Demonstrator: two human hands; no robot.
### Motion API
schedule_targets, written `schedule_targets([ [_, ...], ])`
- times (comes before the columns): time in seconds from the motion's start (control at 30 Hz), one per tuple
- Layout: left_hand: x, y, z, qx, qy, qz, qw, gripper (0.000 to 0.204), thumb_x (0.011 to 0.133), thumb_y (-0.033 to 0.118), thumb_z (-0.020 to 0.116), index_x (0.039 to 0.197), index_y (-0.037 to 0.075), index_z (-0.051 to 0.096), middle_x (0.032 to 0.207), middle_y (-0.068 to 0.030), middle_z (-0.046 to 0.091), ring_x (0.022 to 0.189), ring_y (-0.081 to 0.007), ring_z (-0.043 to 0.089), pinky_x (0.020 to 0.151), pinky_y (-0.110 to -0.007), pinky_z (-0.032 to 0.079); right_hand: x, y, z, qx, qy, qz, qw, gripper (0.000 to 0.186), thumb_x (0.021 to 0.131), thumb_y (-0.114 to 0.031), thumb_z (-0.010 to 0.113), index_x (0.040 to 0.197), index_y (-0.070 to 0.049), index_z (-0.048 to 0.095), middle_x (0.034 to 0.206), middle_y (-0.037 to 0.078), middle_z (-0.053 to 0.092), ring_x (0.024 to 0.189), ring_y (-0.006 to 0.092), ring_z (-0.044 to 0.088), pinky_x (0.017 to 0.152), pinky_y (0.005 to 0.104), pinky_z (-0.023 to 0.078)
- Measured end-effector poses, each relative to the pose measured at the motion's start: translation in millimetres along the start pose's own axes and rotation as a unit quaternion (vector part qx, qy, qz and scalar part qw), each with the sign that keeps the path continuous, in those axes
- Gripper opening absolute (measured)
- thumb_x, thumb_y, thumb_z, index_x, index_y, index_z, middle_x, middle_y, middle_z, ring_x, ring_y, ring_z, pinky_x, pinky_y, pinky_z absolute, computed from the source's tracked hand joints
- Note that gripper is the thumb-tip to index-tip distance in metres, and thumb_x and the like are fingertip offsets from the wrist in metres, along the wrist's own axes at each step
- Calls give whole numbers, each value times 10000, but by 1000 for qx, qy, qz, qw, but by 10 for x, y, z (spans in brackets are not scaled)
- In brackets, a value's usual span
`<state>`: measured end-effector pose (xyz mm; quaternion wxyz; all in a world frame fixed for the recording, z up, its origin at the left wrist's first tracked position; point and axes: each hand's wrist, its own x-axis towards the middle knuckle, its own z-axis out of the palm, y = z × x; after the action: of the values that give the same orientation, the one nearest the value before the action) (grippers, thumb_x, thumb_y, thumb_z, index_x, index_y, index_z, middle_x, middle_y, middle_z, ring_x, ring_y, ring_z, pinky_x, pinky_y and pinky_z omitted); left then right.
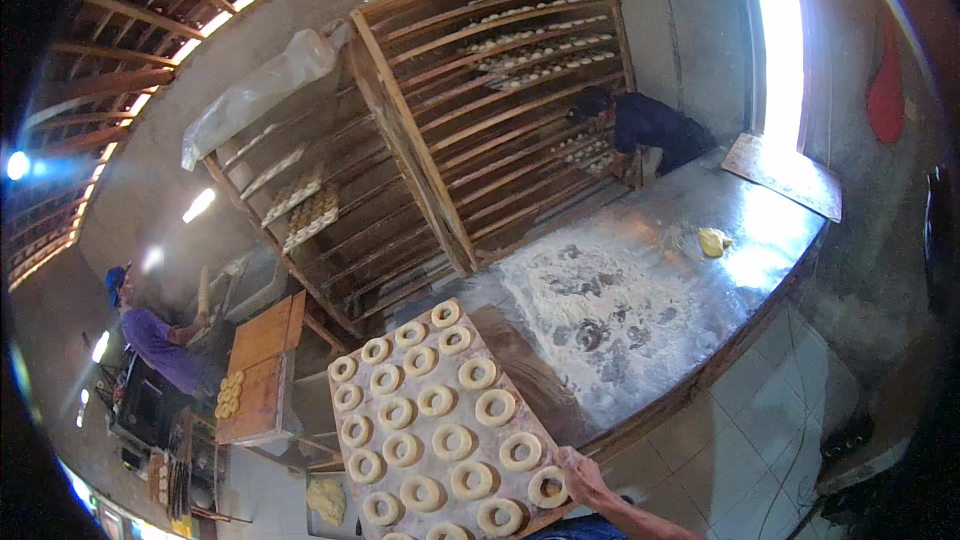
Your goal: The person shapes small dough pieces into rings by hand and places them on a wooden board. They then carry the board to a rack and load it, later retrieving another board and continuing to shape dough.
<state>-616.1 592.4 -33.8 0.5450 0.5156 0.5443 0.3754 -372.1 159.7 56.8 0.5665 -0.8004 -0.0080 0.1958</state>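
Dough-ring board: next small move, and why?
Probably carry the board a little further toward the wooden rack and line it up with a free slot. The right hand grips its near corner with the board off the floured table, loaded with raw dough rings. The left hand is out of view, and several rack slots look unfilled.

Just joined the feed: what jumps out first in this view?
A floured board of raw ring doughs fills the lower middle, with the right hand gripping its near corner. Behind it stands a tall wooden rack with more dough on its upper shelves, and to the right a flour-dusted metal table.
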Motion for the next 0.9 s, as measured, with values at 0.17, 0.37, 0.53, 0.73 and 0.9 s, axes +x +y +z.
schedule_targets([
  [0.17, 662, -124, -909, -35, 17, 6, 999, 560, 1035, 315, 516, 1452, -55, 456, 1316, -220, 575, 1131, -343, 612, 980, -432, 528, -109, -95, 929, 35, -31, -18, 999, 609, 1088, -534, 320, 1170, -14, 626, 1031, 202, 690, 1009, 277, 652, 905, 449, 497],
  [0.37, 1835, -85, -1675, -41, 10, 13, 999, 514, 1075, 307, 401, 1387, -79, 536, 1280, -234, 612, 1123, -340, 615, 950, -439, 537, -46, -181, 2493, 113, -45, -61, 991, 579, 1097, -496, 343, 1180, -4, 637, 1056, 160, 701, 1021, 232, 641, 913, 417, 507],
  [0.53, 2252, 418, -1968, 63, -37, -34, 997, 601, 1105, 376, 291, 1196, -89, 662, 1162, -210, 678, 1019, -325, 660, 883, -425, 570, -122, -129, 3383, 172, -38, -74, 982, 554, 1105, -464, 362, 1189, 5, 646, 1077, 126, 711, 1031, 194, 631, 919, 390, 515],
  [0.73, 3411, 720, -1495, 95, -110, -19, 989, 600, 1098, 384, 307, 1170, -85, 673, 1129, -204, 689, 993, -323, 668, 866, -428, 567, -107, -366, 3877, 225, -4, -115, 968, 526, 1125, -405, 372, 1238, 32, 642, 1165, 57, 695, 1061, 139, 619, 948, 332, 523],
  [0.9, 4402, 943, -722, 126, -162, -2, 979, 599, 1092, 391, 320, 1149, -83, 683, 1101, -198, 698, 971, -321, 676, 852, -431, 565, 425, -861, 4174, 152, 86, -113, 978, 505, 1105, -444, 384, 1103, -9, 639, 1027, 38, 640, 961, 147, 590, 855, 361, 515],
])
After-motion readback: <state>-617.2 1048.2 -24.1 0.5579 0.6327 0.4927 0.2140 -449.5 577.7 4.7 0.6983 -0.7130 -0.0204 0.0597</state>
